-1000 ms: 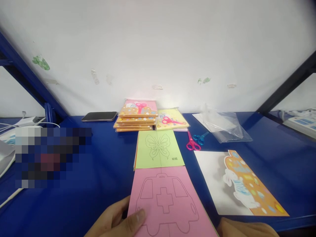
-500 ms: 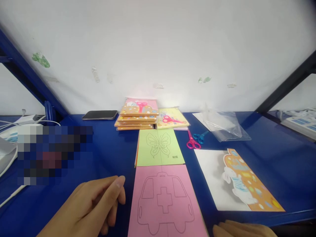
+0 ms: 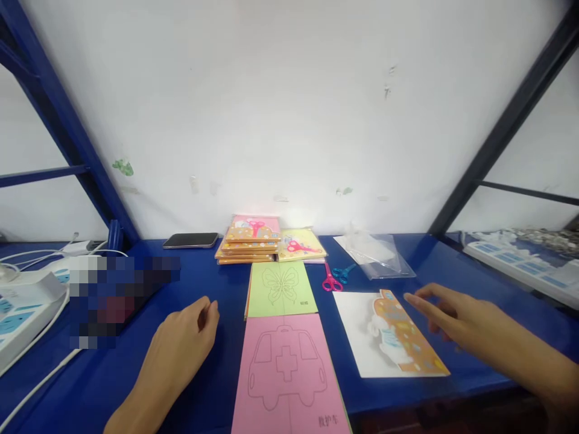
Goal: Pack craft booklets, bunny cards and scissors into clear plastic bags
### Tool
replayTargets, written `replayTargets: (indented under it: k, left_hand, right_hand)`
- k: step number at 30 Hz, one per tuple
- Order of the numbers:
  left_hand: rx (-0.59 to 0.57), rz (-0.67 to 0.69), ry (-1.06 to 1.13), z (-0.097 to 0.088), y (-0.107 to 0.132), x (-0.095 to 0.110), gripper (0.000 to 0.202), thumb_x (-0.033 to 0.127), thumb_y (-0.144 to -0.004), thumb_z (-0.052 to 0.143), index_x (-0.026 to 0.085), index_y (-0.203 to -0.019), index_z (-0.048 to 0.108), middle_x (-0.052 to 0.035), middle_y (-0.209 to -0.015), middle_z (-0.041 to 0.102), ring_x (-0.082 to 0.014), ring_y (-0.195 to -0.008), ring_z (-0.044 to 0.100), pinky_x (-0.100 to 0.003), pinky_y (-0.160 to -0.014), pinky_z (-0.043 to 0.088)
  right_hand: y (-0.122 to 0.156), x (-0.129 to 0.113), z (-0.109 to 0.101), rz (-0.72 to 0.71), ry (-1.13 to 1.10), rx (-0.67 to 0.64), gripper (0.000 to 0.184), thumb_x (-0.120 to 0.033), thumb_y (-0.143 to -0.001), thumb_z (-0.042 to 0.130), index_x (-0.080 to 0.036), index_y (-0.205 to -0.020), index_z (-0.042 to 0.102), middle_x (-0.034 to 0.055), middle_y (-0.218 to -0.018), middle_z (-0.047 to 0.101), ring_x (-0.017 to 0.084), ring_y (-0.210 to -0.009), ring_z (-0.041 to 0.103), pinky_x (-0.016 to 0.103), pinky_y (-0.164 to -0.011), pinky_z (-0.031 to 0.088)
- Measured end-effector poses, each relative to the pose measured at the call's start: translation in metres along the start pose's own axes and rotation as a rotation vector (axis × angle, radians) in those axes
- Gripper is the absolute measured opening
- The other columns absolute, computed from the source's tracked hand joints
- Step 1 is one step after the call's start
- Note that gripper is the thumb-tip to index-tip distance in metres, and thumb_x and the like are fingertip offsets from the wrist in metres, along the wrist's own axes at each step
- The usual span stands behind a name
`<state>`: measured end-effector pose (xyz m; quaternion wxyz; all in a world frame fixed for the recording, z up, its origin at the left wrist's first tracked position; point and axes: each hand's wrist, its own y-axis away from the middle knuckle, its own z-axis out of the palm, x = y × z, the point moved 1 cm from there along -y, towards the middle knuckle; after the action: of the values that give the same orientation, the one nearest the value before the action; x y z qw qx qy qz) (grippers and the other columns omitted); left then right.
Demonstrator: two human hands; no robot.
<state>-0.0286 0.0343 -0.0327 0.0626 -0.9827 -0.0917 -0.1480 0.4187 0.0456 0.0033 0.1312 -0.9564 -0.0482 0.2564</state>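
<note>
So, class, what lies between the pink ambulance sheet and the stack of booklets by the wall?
In the head view, a green butterfly sheet lies there, its near edge meeting the pink ambulance sheet, with the stack of booklets beyond it.

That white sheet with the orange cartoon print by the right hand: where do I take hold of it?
Probably the near right corner of the white sheet with the orange cartoon print, coming from the right, where the right hand hovers. It lies flat on the blue table, so a fingertip must lift that corner before pinching.
</note>
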Motion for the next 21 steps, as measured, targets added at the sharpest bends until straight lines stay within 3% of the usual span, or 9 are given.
replayTargets:
  k: [4,7,10,14,21]
  left_hand:
    - [-0.024,0.047,-0.029,0.007,0.01,-0.013,0.039,0.037,-0.103,0.03,0.025,-0.067,0.037,-0.0009,-0.06,0.058,-0.0204,-0.061,0.058,-0.031,-0.061,0.027]
    - [-0.062,0.081,-0.079,0.006,0.015,-0.012,0.037,0.038,-0.104,0.029,0.025,-0.071,0.041,-0.0029,-0.069,0.066,-0.0245,-0.072,0.065,-0.032,-0.063,0.029]
    - [-0.098,0.1,-0.125,0.003,0.019,-0.006,0.037,0.037,-0.104,0.027,0.026,-0.073,0.044,-0.0051,-0.08,0.072,-0.0283,-0.082,0.069,-0.033,-0.064,0.03]
    - [-0.08,0.116,-0.135,0.0,0.02,-0.002,0.037,0.036,-0.104,0.026,0.026,-0.074,0.045,-0.0053,-0.084,0.074,-0.0289,-0.086,0.07,-0.032,-0.064,0.031]
    - [-0.074,0.115,-0.149,0.002,0.018,-0.001,0.036,0.034,-0.104,0.027,0.025,-0.075,0.045,-0.0058,-0.085,0.075,-0.0281,-0.086,0.071,-0.032,-0.063,0.028]
  right_hand:
    - [0.009,0.053,0.019,0.215,-0.02,-0.056,0.051,-0.073,-0.087,0.055,-0.025,-0.082,0.069,0.0005,-0.054,0.062,0.019,-0.053,0.061,0.026,-0.05,0.043]
    - [0.01,0.075,0.03,0.361,-0.052,-0.08,0.054,-0.073,-0.089,0.049,-0.023,-0.083,0.069,0.0024,-0.063,0.068,0.019,-0.056,0.062,0.028,-0.053,0.045]
    - [0.006,0.082,0.034,0.445,-0.153,-0.038,0.058,-0.074,-0.091,0.043,-0.022,-0.083,0.066,0.0034,-0.067,0.069,0.017,-0.053,0.06,0.028,-0.053,0.045]
    - [0.002,0.084,0.038,0.436,-0.202,-0.044,0.06,-0.077,-0.088,0.047,-0.021,-0.078,0.064,0.0039,-0.066,0.068,0.016,-0.051,0.06,0.028,-0.055,0.046]
    - [-0.011,0.093,0.035,0.454,-0.268,-0.227,0.057,-0.074,-0.081,0.053,-0.019,-0.075,0.064,-0.0008,-0.046,0.052,0.012,-0.037,0.046,0.025,-0.041,0.035]
